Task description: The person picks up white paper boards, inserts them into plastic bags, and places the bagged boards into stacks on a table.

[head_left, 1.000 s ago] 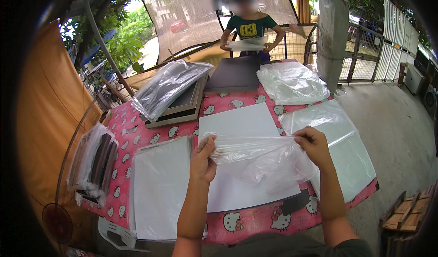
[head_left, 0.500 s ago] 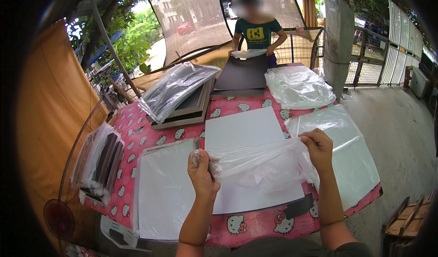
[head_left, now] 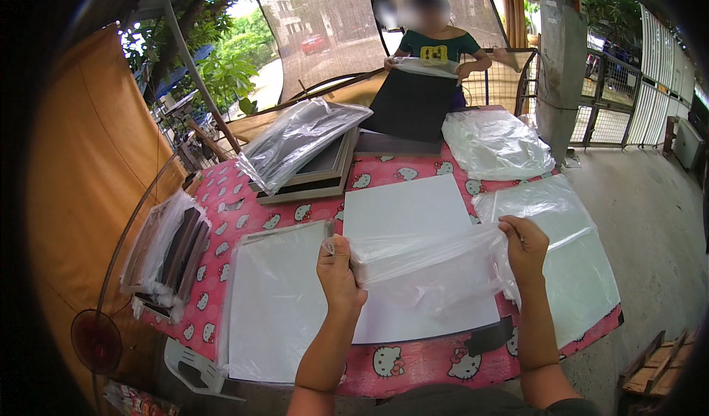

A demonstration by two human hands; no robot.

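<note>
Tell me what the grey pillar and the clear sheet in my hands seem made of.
The clear sheet looks like thin, glossy plastic film: it is see-through and finely creased. The grey pillar is probably matt concrete, judging by its dull, uneven surface.

My left forearm (head_left: pixel 325 349) and right forearm (head_left: pixel 538 331) reach, bare and well apart, over the near edge of the table (head_left: pixel 425 375). My left hand (head_left: pixel 340 277) is curled into a grip, thumb uppermost. My right hand (head_left: pixel 526 245), nearer the table's right edge, bends inward, fingers folded, thumb pressed against them.
</note>
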